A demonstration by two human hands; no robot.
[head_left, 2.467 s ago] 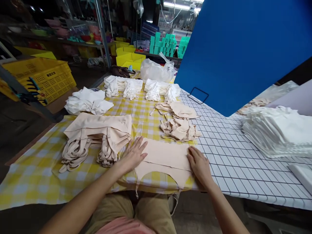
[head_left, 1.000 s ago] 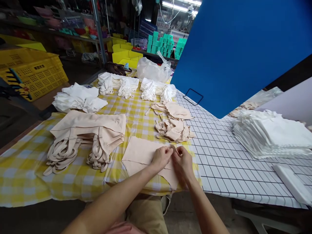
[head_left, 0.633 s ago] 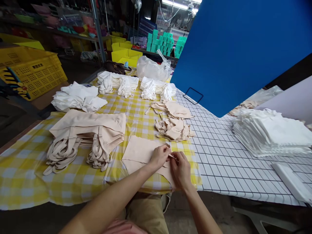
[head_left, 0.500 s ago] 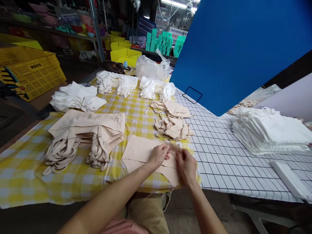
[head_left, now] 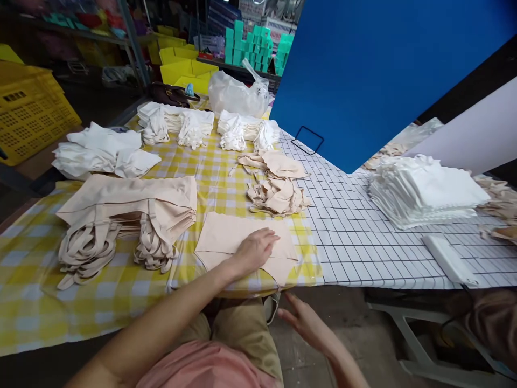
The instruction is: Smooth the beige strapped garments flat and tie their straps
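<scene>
A flat beige garment piece (head_left: 226, 231) lies near the table's front edge, with a seam across it. My left hand (head_left: 255, 250) rests on it, palm down, fingers stretched out. Below the table edge my right hand (head_left: 306, 319) hangs in the air, thumb and fingers apart, nothing in it. To the left is a neat stack of beige strapped garments (head_left: 133, 196), their straps bunched toward me. Just behind the flat piece sits a crumpled heap of beige cloth pieces (head_left: 278, 195), with another small beige pile (head_left: 283, 163) behind that.
White folded garments (head_left: 242, 126) and a loose white pile (head_left: 100, 148) lie farther back, beside a plastic bag (head_left: 238, 94). A blue board (head_left: 355, 81) rises at right. A white cloth stack (head_left: 424, 188) and a white bar-shaped object (head_left: 448, 258) are on the checked cloth.
My right hand has left the garment piece and dropped below the table edge, opening. My left hand has flattened onto the cloth. The view has shifted slightly right and down.
</scene>
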